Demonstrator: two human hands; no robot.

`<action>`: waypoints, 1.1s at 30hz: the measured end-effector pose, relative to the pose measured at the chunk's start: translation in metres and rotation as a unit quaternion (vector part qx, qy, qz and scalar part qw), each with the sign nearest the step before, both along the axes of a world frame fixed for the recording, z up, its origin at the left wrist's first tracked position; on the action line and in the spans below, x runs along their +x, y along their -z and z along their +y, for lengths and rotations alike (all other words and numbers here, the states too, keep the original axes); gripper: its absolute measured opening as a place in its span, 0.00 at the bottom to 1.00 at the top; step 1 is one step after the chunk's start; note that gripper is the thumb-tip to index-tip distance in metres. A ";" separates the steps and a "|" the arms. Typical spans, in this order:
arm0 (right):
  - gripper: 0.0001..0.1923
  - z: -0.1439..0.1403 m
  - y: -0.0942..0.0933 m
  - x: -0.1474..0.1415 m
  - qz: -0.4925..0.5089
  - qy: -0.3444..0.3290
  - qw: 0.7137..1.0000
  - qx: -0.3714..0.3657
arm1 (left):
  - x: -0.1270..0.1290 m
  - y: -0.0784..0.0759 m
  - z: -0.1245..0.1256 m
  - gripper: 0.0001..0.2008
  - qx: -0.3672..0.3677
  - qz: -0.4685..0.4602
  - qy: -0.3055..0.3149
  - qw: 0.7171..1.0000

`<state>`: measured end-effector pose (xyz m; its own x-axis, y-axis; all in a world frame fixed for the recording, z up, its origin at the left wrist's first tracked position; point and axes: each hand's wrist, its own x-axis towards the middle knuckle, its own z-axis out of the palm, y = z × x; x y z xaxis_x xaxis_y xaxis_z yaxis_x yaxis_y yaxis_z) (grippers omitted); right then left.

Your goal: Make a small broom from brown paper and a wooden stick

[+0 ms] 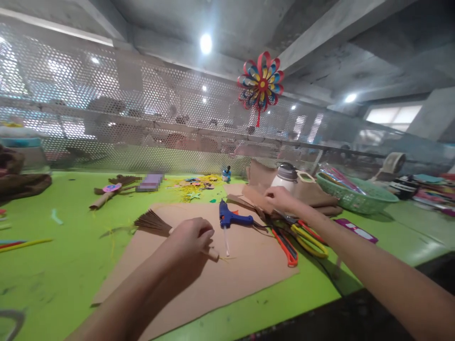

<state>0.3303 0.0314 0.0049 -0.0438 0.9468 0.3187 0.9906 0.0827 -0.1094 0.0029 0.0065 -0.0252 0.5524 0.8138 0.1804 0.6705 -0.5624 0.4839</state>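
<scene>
My left hand is closed round a rolled paper tube, whose end pokes out below the fingers. On its other side, pleated brown paper fans out toward the left. My right hand reaches across the table, its fingers pinched at the edge of a light-brown paper piece. Between the hands a blue hot glue gun stands on the large brown paper sheet, a clear glue stick below its body. Just below my right hand are an orange cutter and yellow-handled scissors.
Behind my right hand stands a white bottle with a dark lid, near folded brown paper. A green basket sits farther right. Yellow shreds and a small blue bottle lie at the back. A paper figure lies left.
</scene>
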 end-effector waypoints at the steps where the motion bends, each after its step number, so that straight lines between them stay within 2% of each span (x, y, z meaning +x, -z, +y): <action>1: 0.10 -0.001 -0.003 0.002 0.023 -0.001 1.000 0.013 | 0.000 -0.002 -0.001 0.12 -0.002 0.002 -0.003 1.000; 6: 0.13 -0.021 -0.017 0.003 0.132 -0.011 0.988 0.076 | -0.001 -0.020 -0.007 0.14 0.020 -0.007 0.008 1.000; 9: 0.13 -0.047 -0.020 -0.017 0.181 -0.039 0.979 0.090 | -0.007 -0.028 -0.008 0.15 0.022 -0.009 0.004 1.000; 11: 0.11 -0.069 -0.018 -0.040 0.206 -0.071 0.972 0.092 | -0.014 -0.030 -0.007 0.16 0.014 0.008 0.023 1.000; 13: 0.07 -0.093 -0.015 -0.066 0.221 -0.142 0.957 0.121 | -0.022 -0.031 -0.005 0.19 0.008 0.060 0.057 0.997; 15: 0.04 -0.114 -0.009 -0.089 0.203 -0.247 0.934 0.159 | -0.029 -0.031 -0.003 0.19 0.008 0.123 0.076 0.989; 17: 0.03 -0.129 0.002 -0.107 0.193 -0.338 0.908 0.154 | -0.034 -0.030 -0.001 0.16 0.017 0.175 0.076 0.981; 19: 0.07 -0.138 0.015 -0.118 0.187 -0.381 0.894 0.146 | -0.036 -0.028 0.002 0.15 0.034 0.199 0.056 0.978; 21: 0.08 -0.142 0.029 -0.125 0.141 -0.388 0.900 0.140 | -0.038 -0.025 0.006 0.15 0.042 0.204 0.038 0.977; 24: 0.11 -0.150 0.043 -0.131 0.026 -0.359 0.922 0.143 | -0.040 -0.021 0.011 0.14 0.045 0.203 0.021 0.978; 28: 0.12 -0.166 0.047 -0.142 -0.078 -0.314 0.939 0.116 | -0.042 -0.020 0.012 0.12 0.054 0.199 0.023 0.978; 33: 0.10 -0.173 0.049 -0.166 -0.131 -0.290 0.944 0.082 | -0.036 -0.021 0.007 0.12 0.056 0.195 0.019 0.979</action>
